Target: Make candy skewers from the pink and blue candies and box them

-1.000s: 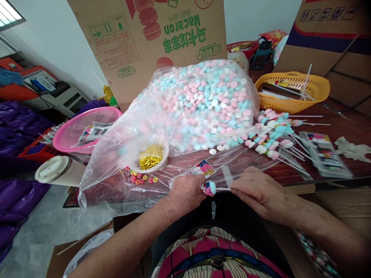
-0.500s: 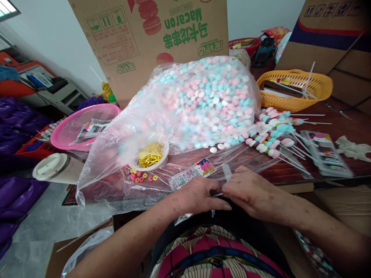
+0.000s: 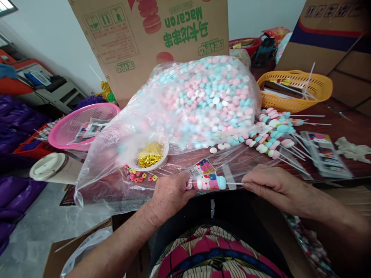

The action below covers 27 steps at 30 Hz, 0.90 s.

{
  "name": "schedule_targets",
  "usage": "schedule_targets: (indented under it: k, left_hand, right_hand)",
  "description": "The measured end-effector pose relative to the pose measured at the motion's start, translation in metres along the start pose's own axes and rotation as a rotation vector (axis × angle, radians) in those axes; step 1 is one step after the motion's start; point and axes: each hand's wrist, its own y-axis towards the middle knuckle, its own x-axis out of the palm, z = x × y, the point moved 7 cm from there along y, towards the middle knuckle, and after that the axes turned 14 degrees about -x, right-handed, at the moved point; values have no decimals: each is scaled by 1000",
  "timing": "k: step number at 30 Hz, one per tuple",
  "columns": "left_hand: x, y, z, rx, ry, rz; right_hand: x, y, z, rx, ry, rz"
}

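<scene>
Between two hands [image 3: 171,193] [image 3: 269,189], one candy skewer [image 3: 209,182], held level

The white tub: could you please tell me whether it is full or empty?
Not empty: gold strips lie inside the white tub; clear plastic covers part, so how full I cannot tell.

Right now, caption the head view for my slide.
Left hand holds a candy skewer, right hand its white stick, near a bag of pastel candies.

Tabletop [image 3: 336,129]: dark wood, glossy where I see it bare.
Big bag [image 3: 203,100]: clear, wrinkled, shiny plastic past the front edge.
Held wrapper [image 3: 214,182]: thin, glossy printed film.
Carton [image 3: 139,54]: matt cardboard.
Stacked packets [image 3: 327,156]: slick plastic, near the front edge.
</scene>
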Motion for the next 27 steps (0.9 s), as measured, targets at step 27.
schedule_targets:
  k: [27]
  left_hand:
    - [42,2,32,130,-400,-224]
  right_hand:
    - [11,33,-6,-32,0,93]
